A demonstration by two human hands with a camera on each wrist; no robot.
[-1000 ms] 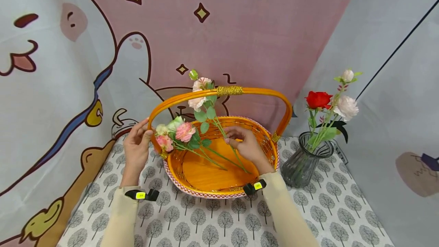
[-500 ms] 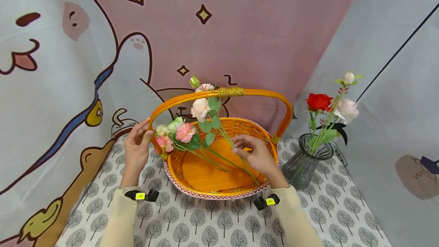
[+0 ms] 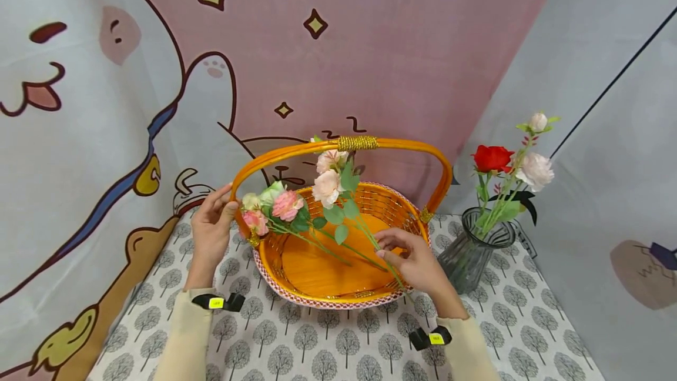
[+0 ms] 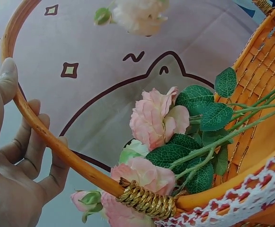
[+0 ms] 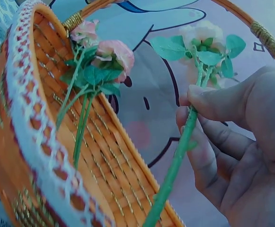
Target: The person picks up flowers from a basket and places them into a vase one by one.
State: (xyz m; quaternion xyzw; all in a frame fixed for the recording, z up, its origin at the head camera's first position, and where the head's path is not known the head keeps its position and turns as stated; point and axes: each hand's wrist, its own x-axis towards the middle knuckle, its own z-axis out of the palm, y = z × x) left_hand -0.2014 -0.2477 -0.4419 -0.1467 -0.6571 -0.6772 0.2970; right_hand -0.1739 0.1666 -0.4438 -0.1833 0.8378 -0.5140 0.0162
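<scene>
With thumb and fingers my left hand [image 3: 208, 239] holds the left side of the handle [image 4: 61, 150] of an orange woven basket [image 3: 328, 303]. Between thumb and fingers of my right hand [image 3: 415, 260] is pinched the green stem [image 5: 182, 142] of an artificial flower with pale pink blooms [image 3: 327, 188]. It slants over the basket, blooms up and left below the handle's arch, stem end near the front right rim. Pink and pale green flowers [image 3: 288, 205] lie at the basket's left end, their stems stretching across its floor.
Right of the basket stands a grey ribbed glass vase [image 3: 465, 260], holding a red rose [image 3: 493, 159] and a pale pink flower [image 3: 536, 171]. A tree-print cloth [image 3: 338, 348] covers the table. Behind hangs a cartoon-printed backdrop [image 3: 412, 46].
My right hand has moved right and toward me, drawing the pale pink flower down until its blooms sit lower, over the basket. The left hand has stayed on the handle.
</scene>
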